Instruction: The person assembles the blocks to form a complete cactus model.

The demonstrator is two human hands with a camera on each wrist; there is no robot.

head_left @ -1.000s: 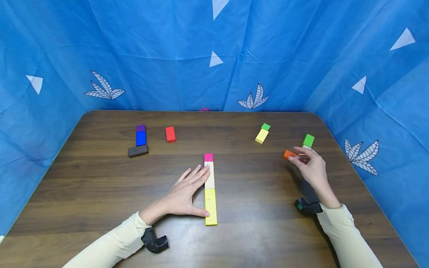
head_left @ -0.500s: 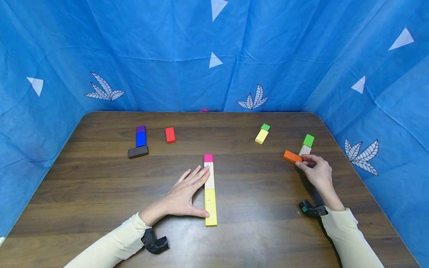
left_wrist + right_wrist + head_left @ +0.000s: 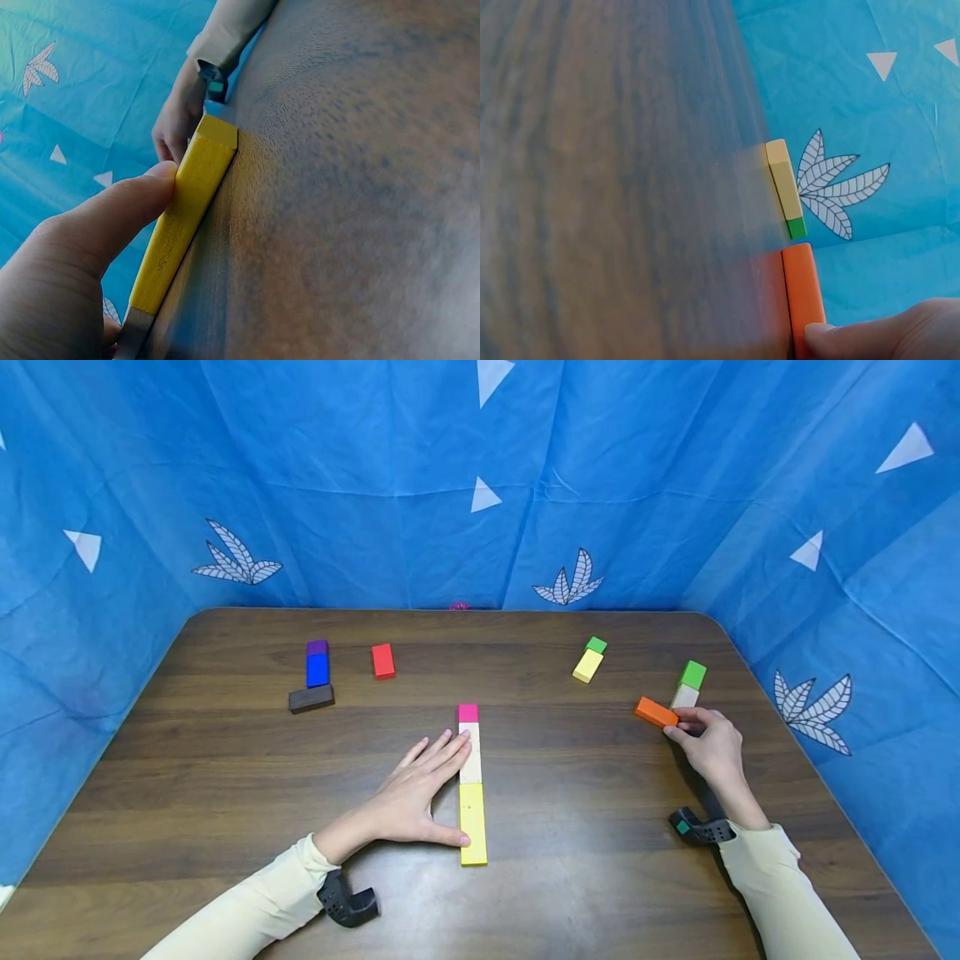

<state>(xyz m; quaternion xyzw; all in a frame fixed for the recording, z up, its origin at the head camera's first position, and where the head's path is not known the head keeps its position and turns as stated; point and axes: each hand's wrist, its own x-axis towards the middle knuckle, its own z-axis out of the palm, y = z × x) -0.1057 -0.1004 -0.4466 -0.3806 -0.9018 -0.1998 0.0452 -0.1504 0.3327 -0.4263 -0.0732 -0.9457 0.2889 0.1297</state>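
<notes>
A: Where does the orange rectangular block (image 3: 655,712) lie from the hands?

B: At the fingertips of the right hand (image 3: 712,747) — long axis running leftward and slightly away from them. Right is nearer; left hand (image 3: 411,799) well apart.

A: And how are they set?

B: Right narrow, thumb and finger pinching the block's near end. Left spread wide, fingers straight — thumb on the long yellow block (image 3: 472,818), fingertips at the white block (image 3: 472,770) just beyond it.
</notes>
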